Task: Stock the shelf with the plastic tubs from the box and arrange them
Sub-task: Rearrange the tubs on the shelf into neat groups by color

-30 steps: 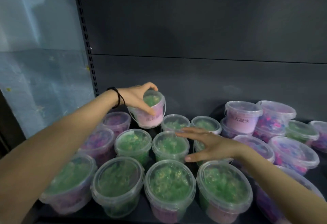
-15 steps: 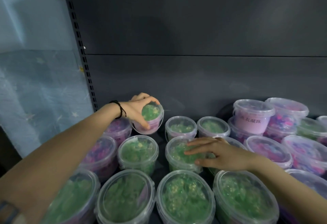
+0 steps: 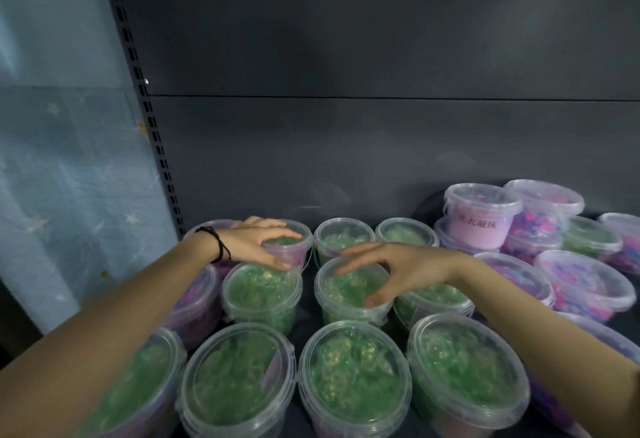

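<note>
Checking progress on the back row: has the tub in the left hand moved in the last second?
Yes. The tub in the left hand has come down: it was raised and tilted above the neighbouring back-row tub, and now stands level beside it.

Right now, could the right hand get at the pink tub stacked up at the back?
Probably yes. The right hand lies open on a green tub, and the pink tub sits atop another tub farther back to its right. Only lower lids lie between; nothing covers its top.
</note>
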A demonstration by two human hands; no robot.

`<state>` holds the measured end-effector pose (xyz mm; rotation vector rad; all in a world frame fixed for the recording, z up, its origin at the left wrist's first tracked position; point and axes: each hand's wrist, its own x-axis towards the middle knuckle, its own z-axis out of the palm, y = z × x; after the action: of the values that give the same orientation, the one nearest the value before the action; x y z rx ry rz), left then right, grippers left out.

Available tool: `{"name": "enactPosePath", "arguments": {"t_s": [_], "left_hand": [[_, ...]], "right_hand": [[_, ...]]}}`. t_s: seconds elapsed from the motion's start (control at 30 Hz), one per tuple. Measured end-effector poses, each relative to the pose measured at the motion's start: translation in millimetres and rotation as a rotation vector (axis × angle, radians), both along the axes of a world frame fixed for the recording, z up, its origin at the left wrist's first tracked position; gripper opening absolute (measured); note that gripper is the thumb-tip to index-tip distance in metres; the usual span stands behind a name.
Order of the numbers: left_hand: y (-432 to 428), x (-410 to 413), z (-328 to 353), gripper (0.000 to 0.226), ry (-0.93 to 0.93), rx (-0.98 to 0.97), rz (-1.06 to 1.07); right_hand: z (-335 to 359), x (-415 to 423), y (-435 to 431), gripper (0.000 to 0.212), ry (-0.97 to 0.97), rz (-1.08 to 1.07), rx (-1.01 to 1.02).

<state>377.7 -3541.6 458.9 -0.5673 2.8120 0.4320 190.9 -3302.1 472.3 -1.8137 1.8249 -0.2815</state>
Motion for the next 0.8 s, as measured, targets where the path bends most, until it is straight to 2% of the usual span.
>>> {"name": "enactPosePath", "arguments": {"t_s": [0.07,0.13,0.27,0.37,0.47,0.53,0.63,0.73,0.8], "left_hand": [[2,3,-6,0.085,0.005,-0.018,0.017],[6,4,-9,0.094,0.027,-0.031,0.027],[15,6,-8,0.113,0.039,-0.099,0.037],[21,10,-7,0.119,0.119,-0.170,0.062],[25,22,-4,0.117,0.218,-0.127,0.079],[28,33,-2,0.111,0.222,-0.061,0.057],[32,47,-8,0.103,0.178,-0.063,0.013],[37,56,-13,0.094,0.182,-0.055,0.017],[39,59,-13,0.101,0.174,0.005,0.016]], "right_hand": [[2,6,-3,0.051,0.071,0.020,0.032],[4,12,-3,0.050,0.181,-0.008,-0.017],[-1,22,-3,0.059,0.404,-0.055,-0.050],[1,21,-7,0.070,0.394,-0.133,-0.033],[4,18,-11,0.067,0.379,-0.081,-0.036],[3,18,-14,0.066,0.305,-0.017,-0.007],[1,21,-17,0.069,0.212,0.001,0.036],[-1,26,-17,0.070,0.368,-0.066,-0.005],[-1,29,-15,0.074,0.455,-0.103,0.008]]}}
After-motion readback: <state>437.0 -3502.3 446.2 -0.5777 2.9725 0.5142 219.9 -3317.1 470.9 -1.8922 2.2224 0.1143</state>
